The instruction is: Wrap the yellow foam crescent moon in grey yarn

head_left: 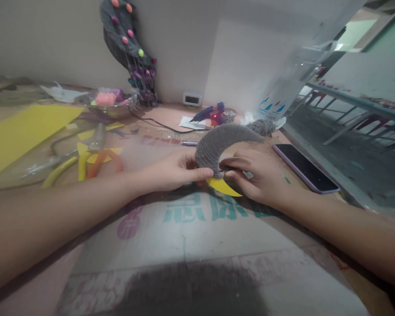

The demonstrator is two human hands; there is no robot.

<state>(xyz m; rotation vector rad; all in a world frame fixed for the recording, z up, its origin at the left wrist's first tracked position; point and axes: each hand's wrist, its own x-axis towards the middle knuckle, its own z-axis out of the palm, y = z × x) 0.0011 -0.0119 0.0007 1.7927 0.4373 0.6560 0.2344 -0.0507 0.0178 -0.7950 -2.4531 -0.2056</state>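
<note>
A yellow crescent, its upper part wrapped in grey yarn, is held up above the printed cardboard. My left hand grips it from the left, thumb across the edge of the wrapping. The lower tip shows bare yellow. At the inner curve, my right hand is closed in a pinch, apparently on the grey yarn strand; the fingers partly hide it. Behind the crescent's upper tip lies a ball of grey yarn.
A phone lies at right. A blue glue gun, a pen and a small digital display are behind the hands. Scissors with orange handles, yellow-handled pliers and yellow sheet lie left. A decorated grey crescent hangs behind.
</note>
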